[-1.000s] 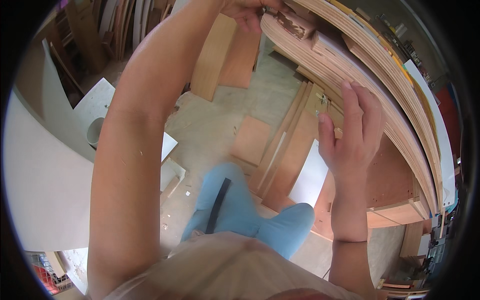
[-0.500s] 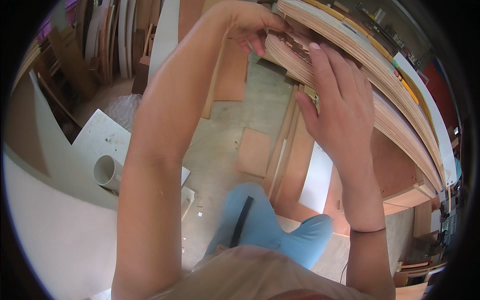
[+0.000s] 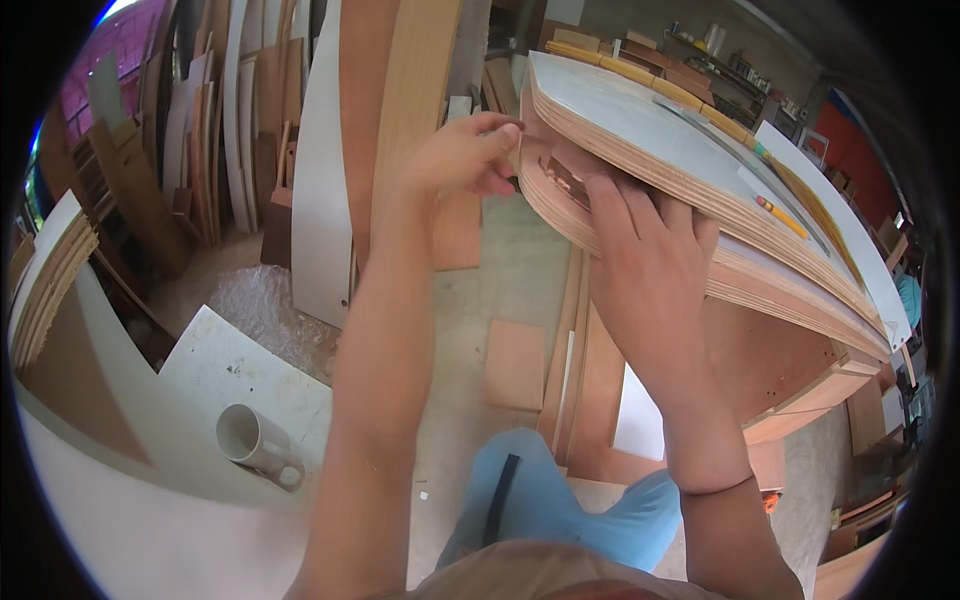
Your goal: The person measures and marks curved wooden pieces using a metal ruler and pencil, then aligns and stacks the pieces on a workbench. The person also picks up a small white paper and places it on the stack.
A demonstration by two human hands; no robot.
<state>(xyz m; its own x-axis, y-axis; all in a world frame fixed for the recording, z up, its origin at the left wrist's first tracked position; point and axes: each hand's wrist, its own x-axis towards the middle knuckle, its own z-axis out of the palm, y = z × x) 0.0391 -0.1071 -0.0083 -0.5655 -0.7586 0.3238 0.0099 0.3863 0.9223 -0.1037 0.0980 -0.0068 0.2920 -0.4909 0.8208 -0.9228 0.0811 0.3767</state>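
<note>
A curved-edge stack of plywood panels (image 3: 700, 190) with a whitish top lies at the upper right. Its front edge is split by a gap, and a ragged reddish-brown patch (image 3: 567, 186) shows inside. My right hand (image 3: 650, 265) lies against this gap, fingers stretched out and close together, their tips partly hidden under the upper panel. At the stack's left corner my left hand (image 3: 465, 158) has its thumb and fingers curled inward. Whether anything small is between them cannot be made out.
A pencil (image 3: 782, 217) and a straw-coloured brush or broom (image 3: 815, 232) rest on the stack. On a white board at left stands a mug (image 3: 252, 441). Wooden boards (image 3: 410, 120) lean behind my left arm; a square wood piece (image 3: 514, 364) lies on the floor.
The view has tilted up, showing more of the stack's top. My right hand has moved its fingers further into the gap. My left hand's fingers have curled closer together by the corner.
</note>
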